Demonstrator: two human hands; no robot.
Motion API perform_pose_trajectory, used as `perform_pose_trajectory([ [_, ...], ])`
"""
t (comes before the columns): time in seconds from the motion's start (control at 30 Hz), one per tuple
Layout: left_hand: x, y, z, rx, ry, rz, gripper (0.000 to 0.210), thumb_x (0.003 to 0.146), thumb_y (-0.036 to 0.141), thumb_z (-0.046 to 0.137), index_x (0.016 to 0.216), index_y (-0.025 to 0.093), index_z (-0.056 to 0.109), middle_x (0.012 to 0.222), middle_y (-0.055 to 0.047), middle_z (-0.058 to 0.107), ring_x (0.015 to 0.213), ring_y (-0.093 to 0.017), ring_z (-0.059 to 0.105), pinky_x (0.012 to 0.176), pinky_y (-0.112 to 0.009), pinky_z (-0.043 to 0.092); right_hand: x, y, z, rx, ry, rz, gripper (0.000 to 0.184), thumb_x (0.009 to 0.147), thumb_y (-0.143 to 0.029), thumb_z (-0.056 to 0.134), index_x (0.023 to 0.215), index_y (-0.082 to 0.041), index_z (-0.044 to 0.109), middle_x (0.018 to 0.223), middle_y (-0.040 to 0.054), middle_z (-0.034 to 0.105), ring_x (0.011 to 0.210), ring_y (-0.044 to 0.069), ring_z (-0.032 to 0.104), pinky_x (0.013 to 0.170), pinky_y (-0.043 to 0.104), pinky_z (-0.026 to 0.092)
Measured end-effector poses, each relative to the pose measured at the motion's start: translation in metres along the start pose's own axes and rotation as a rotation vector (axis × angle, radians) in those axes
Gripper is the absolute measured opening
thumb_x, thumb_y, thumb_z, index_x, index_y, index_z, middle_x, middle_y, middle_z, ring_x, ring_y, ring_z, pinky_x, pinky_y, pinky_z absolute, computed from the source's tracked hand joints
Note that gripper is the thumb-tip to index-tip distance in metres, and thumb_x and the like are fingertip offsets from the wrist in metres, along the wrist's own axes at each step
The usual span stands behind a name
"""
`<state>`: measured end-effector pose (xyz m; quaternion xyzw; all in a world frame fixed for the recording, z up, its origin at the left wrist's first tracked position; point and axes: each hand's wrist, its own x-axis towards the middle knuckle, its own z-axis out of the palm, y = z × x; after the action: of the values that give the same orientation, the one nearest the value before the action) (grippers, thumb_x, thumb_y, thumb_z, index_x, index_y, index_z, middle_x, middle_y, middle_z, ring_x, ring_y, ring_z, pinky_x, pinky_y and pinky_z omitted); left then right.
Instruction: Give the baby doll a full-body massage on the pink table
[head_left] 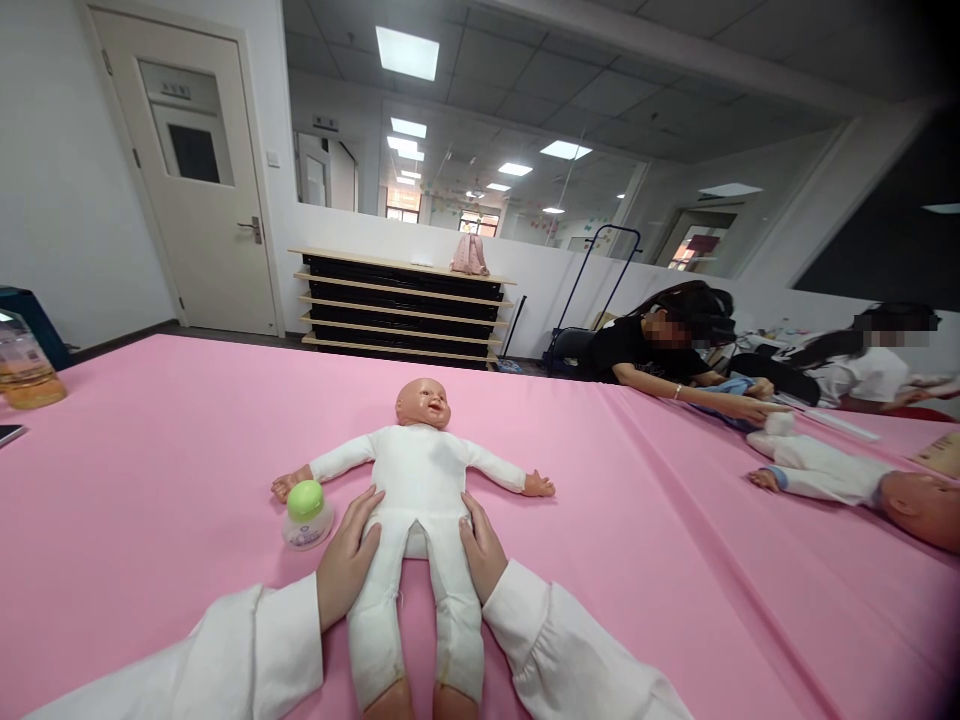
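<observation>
A baby doll [418,470] with a white cloth body lies on its back on the pink-covered table [187,600], its head away from me and its arms spread. My left hand [350,553] is cupped round the doll's left-side hip as I see it, thumb over the top of the thigh. On the opposite hip, my right hand [481,545] holds the doll in the same way. The undersides of my fingers are partly hidden against the cloth. Beside the doll's hand at the left stands a small clear jar [308,528] with a green lid [305,500].
A second doll [832,472] lies at the right of the table. Beyond it a person in black [637,345] reaches over blue cloth [724,395]; another person in white [844,370] sits farther right. A bottle of amber liquid [28,370] stands at the left edge.
</observation>
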<state>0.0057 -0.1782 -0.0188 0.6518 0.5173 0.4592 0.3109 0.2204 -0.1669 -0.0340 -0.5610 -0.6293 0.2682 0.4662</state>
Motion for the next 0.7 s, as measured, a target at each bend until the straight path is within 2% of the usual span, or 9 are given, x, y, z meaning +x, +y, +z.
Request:
perform_pose_trajectory([
  [0.17, -0.0004, 0.0019, -0.0008, 0.019, -0.005, -0.004, 0.042, 0.084, 0.035, 0.035, 0.121, 0.018, 0.044, 0.133, -0.007, 0.041, 0.126, -0.02, 0.032, 0.107, -0.043, 0.024, -0.0006, -0.0029, -0.0011, -0.016, -0.025, 0.017, 0.05, 0.083, -0.04, 0.035, 0.124, -0.012, 0.042, 0.132, 0.0122, 0.041, 0.125, 0.02, 0.035, 0.106, 0.038, 0.028],
  [0.53, -0.0002, 0.0031, -0.0013, 0.015, 0.003, 0.001, 0.04, 0.084, 0.034, 0.036, 0.12, 0.02, 0.045, 0.132, -0.006, 0.042, 0.125, -0.02, 0.034, 0.106, -0.043, 0.026, -0.0001, -0.0001, 0.0002, -0.003, -0.006, 0.006, 0.048, 0.083, -0.041, 0.036, 0.123, -0.016, 0.043, 0.131, 0.0102, 0.043, 0.124, 0.02, 0.036, 0.105, 0.039, 0.029],
  [0.7, -0.0003, 0.0038, -0.0014, 0.018, -0.007, 0.002, 0.04, 0.084, 0.033, 0.034, 0.121, 0.02, 0.044, 0.133, -0.006, 0.041, 0.126, -0.019, 0.032, 0.107, -0.042, 0.024, -0.0004, -0.004, -0.0014, -0.004, -0.022, 0.018, 0.053, 0.082, -0.044, 0.036, 0.124, -0.012, 0.042, 0.132, 0.0127, 0.042, 0.125, 0.022, 0.035, 0.106, 0.04, 0.028],
])
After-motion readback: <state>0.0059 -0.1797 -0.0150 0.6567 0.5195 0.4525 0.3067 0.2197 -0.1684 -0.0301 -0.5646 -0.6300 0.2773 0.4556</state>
